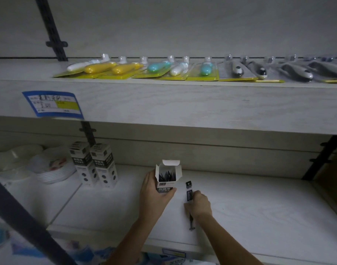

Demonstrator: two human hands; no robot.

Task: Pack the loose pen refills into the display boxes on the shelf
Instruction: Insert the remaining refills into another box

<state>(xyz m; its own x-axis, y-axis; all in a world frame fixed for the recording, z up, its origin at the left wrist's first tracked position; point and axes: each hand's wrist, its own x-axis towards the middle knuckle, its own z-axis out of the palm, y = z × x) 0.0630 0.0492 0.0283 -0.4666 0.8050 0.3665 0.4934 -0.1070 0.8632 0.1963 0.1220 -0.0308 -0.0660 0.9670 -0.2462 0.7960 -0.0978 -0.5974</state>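
1. The left hand wraps the open display box standing upright on the lower shelf, flap up, dark refills inside.
2. The right hand pinches a packaged pen refill, just beside the box at its 4 o'clock.
3. The refill's long axis runs 12 to 6 o'clock, label end toward 12.

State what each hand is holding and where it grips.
Left hand grips the open display box around its lower half; right hand holds pen refills around their lower middle.
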